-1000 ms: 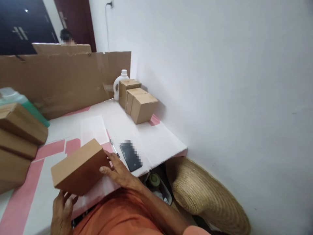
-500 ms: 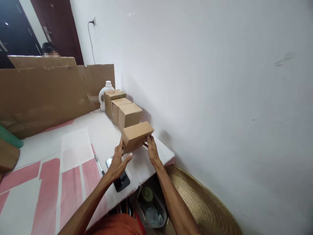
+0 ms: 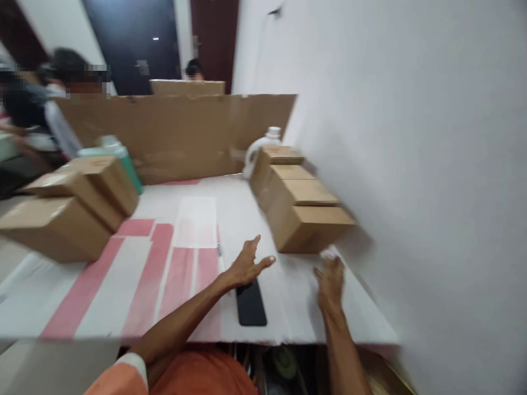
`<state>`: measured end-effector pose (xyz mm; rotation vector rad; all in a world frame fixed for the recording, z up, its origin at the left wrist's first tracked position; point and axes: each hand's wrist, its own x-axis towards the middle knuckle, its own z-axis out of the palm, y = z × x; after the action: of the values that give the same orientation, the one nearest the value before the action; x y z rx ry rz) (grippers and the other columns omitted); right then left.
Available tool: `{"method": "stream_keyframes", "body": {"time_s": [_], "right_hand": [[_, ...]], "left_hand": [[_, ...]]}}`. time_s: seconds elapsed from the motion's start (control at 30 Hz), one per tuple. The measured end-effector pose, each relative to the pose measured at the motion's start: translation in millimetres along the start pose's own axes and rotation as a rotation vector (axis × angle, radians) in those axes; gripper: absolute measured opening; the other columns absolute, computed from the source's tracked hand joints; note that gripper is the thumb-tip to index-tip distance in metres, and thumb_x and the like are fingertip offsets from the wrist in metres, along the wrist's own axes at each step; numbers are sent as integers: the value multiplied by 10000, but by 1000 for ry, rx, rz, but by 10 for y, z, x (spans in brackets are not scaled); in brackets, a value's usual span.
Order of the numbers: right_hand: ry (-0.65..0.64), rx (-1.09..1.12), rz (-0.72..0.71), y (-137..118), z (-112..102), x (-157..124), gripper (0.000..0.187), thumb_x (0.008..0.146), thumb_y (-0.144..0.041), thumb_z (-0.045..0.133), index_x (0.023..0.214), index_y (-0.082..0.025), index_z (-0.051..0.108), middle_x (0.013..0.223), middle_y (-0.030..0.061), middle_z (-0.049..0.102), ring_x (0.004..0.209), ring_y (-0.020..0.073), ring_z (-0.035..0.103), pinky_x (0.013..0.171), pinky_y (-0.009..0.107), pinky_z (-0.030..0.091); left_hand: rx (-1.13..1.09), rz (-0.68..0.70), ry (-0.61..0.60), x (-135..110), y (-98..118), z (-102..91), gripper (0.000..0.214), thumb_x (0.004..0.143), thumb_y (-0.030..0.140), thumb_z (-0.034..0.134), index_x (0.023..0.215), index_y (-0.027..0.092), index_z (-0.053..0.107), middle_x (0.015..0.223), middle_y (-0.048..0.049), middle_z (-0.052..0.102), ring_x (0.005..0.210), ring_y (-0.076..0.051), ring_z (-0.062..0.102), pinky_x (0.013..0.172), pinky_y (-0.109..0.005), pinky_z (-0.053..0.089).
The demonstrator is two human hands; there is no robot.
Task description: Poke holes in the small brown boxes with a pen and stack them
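A row of several closed cardboard boxes runs along the white wall; the nearest box [image 3: 315, 229] stands at the row's front end. My left hand [image 3: 246, 265] hovers open above the table, fingers spread, just left of that box and over a black phone [image 3: 250, 303]. My right hand [image 3: 330, 280] is a little in front of the box, fingers loosely apart and blurred, holding nothing. A white bottle [image 3: 259, 150] stands at the far end of the row.
The table [image 3: 123, 274] has a white and pink cover. More cardboard boxes [image 3: 61, 216] are stacked at the left with a green bottle [image 3: 119, 153] behind. A cardboard screen [image 3: 177, 131] stands along the back. Other people sit beyond it.
The box I carried now stands at the front of the row by the wall. Both hands have let go and drawn back. My view has swung left.
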<state>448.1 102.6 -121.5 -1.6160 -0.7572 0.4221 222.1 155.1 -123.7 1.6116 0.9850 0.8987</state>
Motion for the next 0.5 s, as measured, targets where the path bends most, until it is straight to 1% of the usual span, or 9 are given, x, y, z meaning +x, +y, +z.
{"method": "stream_keyframes", "body": {"time_s": [0.07,0.17,0.23,0.27,0.3,0.33,0.4,0.43,0.5], "right_hand": [[-4,1,90,19,30,-332,848,841,-829,470,1401,-193,507,1336,176,565,1148,314,637,899,521,580],[-83,1,32,-71,238,-876,642,927,-725,556,1306,-209,593,1316,147,634,1134,298,668,883,469,599],[-235,19,-11,-229,520,-1240,562,948,-676,575,1238,-199,639,1250,139,689,1052,283,698,842,442,605],[-340,33,-18,-327,693,-1411,537,947,-656,587,1211,-194,656,1203,135,713,991,273,712,813,429,606],[-458,46,-24,-432,877,-1573,512,943,-636,594,1182,-190,672,1154,130,732,925,262,720,781,415,605],[-589,65,-35,-537,1060,-1726,479,941,-607,601,1157,-188,683,1109,128,746,888,255,724,752,400,601],[-826,125,-105,-736,1393,-2014,404,955,-552,580,1098,-191,691,1074,125,756,883,252,730,722,375,587],[-935,142,-145,-821,1534,-2151,360,966,-513,578,1094,-197,694,1081,121,761,897,248,732,724,367,581],[-1100,173,-242,-949,1766,-2401,281,988,-426,567,1104,-204,696,1093,114,767,978,242,730,763,354,571]], "left_hand": [[38,2,152,-459,-79,-389,832,859,670,744,1514,190,566,1389,-220,644,1173,-326,701,922,-471,615],[162,14,506,-1203,-49,-1131,692,949,638,649,1477,201,557,1373,-199,634,1196,-313,678,969,-485,589],[278,47,794,-1629,83,-1738,713,989,604,602,1555,205,433,1533,-212,492,1391,-340,540,1148,-549,468],[333,77,926,-1798,171,-2068,762,996,591,592,1606,217,330,1645,-210,353,1520,-347,394,1243,-563,355],[377,104,1034,-1936,264,-2408,812,1008,568,576,1649,230,211,1723,-197,200,1610,-336,228,1305,-554,244],[424,131,1171,-2043,352,-2750,845,1009,532,582,1666,227,147,1755,-187,101,1640,-323,131,1330,-536,174],[497,49,1565,-2180,481,-3405,802,986,479,616,1640,205,243,1723,-188,216,1596,-304,263,1314,-494,230],[442,-2,1644,-2218,510,-3701,749,1013,449,567,1632,174,248,1722,-204,219,1604,-302,242,1324,-501,190],[298,-92,1694,-2249,490,-4187,651,1059,486,449,1565,93,331,1688,-241,292,1623,-324,193,1333,-537,135]]}}
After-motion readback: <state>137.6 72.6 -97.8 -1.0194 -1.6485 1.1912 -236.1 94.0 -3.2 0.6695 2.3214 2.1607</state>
